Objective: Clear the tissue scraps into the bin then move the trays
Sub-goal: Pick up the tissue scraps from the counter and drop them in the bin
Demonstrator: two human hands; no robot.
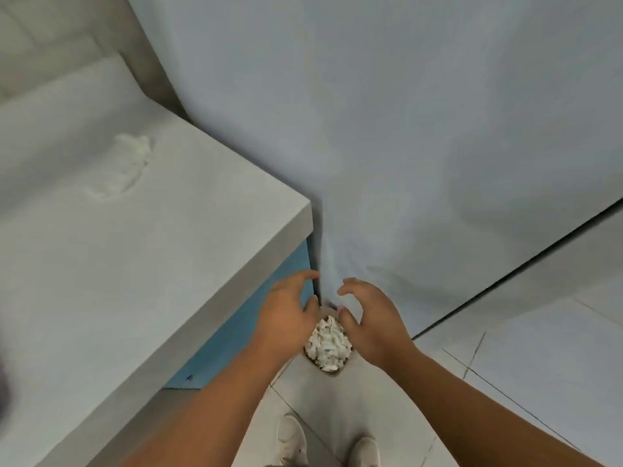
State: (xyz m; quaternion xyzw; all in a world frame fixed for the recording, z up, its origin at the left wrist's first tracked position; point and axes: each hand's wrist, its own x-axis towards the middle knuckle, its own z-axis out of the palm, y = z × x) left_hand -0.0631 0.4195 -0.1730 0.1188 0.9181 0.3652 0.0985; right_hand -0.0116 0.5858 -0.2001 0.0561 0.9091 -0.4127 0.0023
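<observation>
Crumpled white paper tissue scraps (328, 343); matt smooth grey tabletop (135, 247); glossy pale floor tiles (539, 348).

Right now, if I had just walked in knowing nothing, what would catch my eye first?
The left hand and right hand hover, fingers loosely curled and holding nothing, over a small bin on the floor that is heaped with white tissue scraps. Up to the left, one crumpled tissue lies on the white table. The person's pale shoes show at the bottom edge.

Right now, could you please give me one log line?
left hand: open over bin | right hand: open | bin: heaped with scraps | table: one tissue
</observation>
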